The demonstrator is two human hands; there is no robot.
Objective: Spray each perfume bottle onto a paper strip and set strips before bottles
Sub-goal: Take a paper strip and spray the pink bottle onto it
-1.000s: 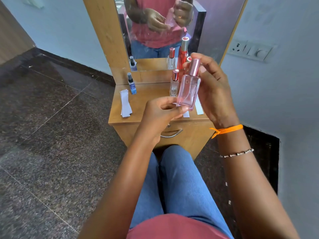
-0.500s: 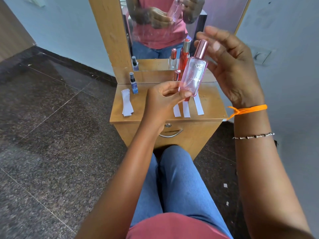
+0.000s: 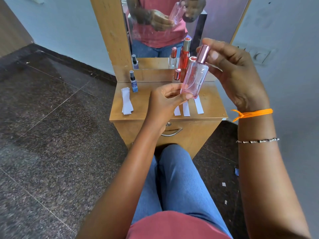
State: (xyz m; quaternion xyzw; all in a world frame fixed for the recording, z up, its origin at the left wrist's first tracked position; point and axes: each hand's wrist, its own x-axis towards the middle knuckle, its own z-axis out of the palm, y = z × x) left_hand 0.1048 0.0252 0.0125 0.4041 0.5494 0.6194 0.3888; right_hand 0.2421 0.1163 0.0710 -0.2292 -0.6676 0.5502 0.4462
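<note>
A pink glass perfume bottle (image 3: pixel 194 78) with a rose-gold cap is held tilted above the small wooden table (image 3: pixel 143 99). My left hand (image 3: pixel 165 100) pinches its base. My right hand (image 3: pixel 231 69) has its fingers at the cap. Three white paper strips (image 3: pixel 187 108) lie side by side near the table's front edge, partly hidden by my left hand. Behind the pink bottle stand a small clear bottle with a rose cap (image 3: pixel 177 75) and a tall red bottle (image 3: pixel 184 57). A blue spray bottle (image 3: pixel 133 82) stands at the left, next to a stack of unused strips (image 3: pixel 127 103).
A mirror (image 3: pixel 162 26) rises at the back of the table and reflects the bottles and my hands. A drawer with a metal handle (image 3: pixel 171 132) sits below the tabletop. My knees in blue jeans are just before it. A wall with a switch plate (image 3: pixel 259 55) is close on the right.
Both hands have kept the pink bottle raised and tilted. My right hand's fingers have closed in from spread to resting at the cap.
</note>
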